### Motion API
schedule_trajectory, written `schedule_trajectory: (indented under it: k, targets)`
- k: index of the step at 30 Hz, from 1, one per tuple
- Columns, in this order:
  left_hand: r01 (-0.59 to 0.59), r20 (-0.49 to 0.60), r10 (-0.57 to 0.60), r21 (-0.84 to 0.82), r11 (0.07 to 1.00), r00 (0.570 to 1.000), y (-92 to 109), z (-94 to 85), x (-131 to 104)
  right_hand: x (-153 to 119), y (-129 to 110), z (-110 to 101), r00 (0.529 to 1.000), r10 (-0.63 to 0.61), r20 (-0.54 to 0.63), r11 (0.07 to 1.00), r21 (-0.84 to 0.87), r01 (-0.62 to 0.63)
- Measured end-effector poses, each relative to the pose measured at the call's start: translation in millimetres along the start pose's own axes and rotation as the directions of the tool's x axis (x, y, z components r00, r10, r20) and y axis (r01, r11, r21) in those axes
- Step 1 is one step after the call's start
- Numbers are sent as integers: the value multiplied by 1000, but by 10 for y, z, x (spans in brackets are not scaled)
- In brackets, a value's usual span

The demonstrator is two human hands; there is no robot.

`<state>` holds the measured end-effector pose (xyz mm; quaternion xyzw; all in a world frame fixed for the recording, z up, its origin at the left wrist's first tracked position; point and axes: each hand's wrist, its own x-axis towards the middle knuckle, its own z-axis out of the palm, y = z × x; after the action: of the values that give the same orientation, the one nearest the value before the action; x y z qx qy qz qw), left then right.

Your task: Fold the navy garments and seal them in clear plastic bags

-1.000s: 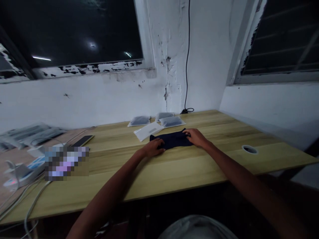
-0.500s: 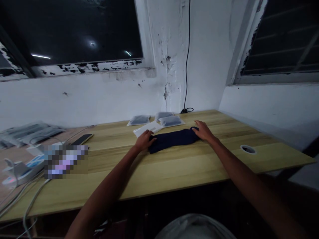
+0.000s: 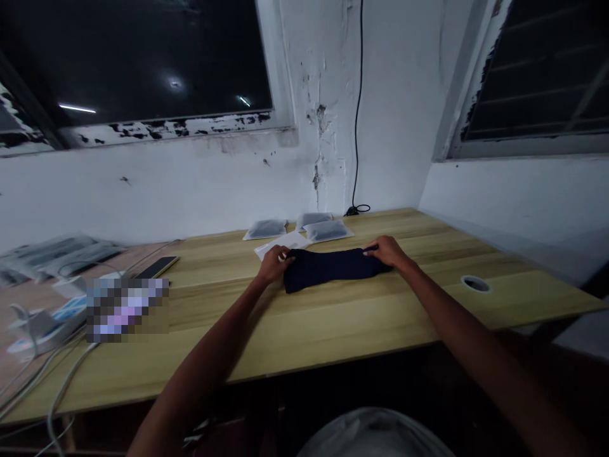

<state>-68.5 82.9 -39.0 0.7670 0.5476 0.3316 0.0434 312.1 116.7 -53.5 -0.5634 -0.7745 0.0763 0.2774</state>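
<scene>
Head view: the left hand (image 3: 275,263) pinches the far left corner of a navy, oblong fabric piece (image 3: 333,268), and the right hand (image 3: 387,251) its far edge near the right end, apparently to hold it straight. The fabric spans between both sets of fingers, on the yellowish wood-grain table (image 3: 361,324); a flat white packet (image 3: 291,240) lies just beyond the left fingers.

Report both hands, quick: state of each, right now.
Left hand: closed, pinching the dark blue cloth at its left end.
Right hand: closed, pinching the cloth near its right end.
</scene>
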Motion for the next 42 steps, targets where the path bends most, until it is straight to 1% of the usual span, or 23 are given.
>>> schedule_trajectory:
  k: [4,7,9,11,13,15,17,19,22,24,25,26,28,29,30,31,32,33,36,37,38,40,42]
  targets:
    - [-27,-105,9,-166,986,994,117,-33,-13,-24,-58,-137,997,-23,-79,984,175,36]
    - [-66,-158,23,-272,960,987,210,-58,-32,-117,-152,-326,984,-150,93,892,441,94]
    - [-104,-190,42,-327,939,981,272,-78,-46,-198,-252,-445,915,-294,278,819,567,91]
    - [-139,-212,65,-360,922,975,321,-97,-55,-270,-357,-517,807,-397,438,775,631,39]
    - [-128,-195,54,-396,909,979,350,-114,-59,-317,-429,-527,706,-416,573,773,632,-57]
    - [-59,-109,9,-461,886,994,363,-127,-64,-336,-443,-481,659,-351,665,784,594,-182]
    - [23,23,-12,-539,842,1000,375,-140,-77,-325,-398,-396,681,-240,692,778,557,-291]
    - [101,161,-1,-618,780,987,406,-159,-104,-289,-314,-293,737,-124,664,767,536,-353]
    - [241,366,42,-691,682,930,503,-216,-169,-209,-177,-140,798,2,603,801,477,-362]
    - [306,508,154,-705,639,848,594,-273,-214,-158,-107,-63,825,50,563,846,416,-334]
    - [322,573,252,-712,624,780,643,-304,-232,-139,-83,-36,839,69,540,874,372,-312]
    - [328,629,368,-717,616,684,692,-334,-246,-124,-66,-18,852,86,517,904,318,-285]
    - [315,691,581,-718,620,430,783,-386,-262,-109,-53,-4,874,108,474,955,195,-224]
    - [300,705,646,-709,638,294,822,-404,-266,-108,-56,-7,882,113,457,970,144,-198]
    - [283,712,677,-699,657,186,855,-416,-269,-112,-64,-15,891,113,440,978,107,-177]
    - [275,714,688,-693,666,133,881,-419,-274,-118,-78,-27,900,109,421,983,86,-159]
    - [279,711,687,-696,661,146,898,-414,-280,-126,-96,-40,913,98,396,987,80,-141]
    - [287,705,673,-707,646,222,906,-397,-286,-135,-121,-53,927,75,366,990,86,-113]
    - [232,641,495,-718,656,586,879,-276,-303,-168,-243,-72,967,-51,250,992,126,20]
    - [190,605,412,-690,698,682,855,-214,-304,-182,-303,-65,971,-110,213,986,145,80]
    - [146,568,340,-643,752,750,825,-144,-304,-198,-373,-49,967,-175,184,975,172,144]
    - [55,511,252,-512,857,822,761,0,-303,-239,-533,9,937,-301,175,932,261,251]
    - [-55,478,228,-349,935,848,708,121,-310,-288,-697,84,888,-394,237,879,381,288]
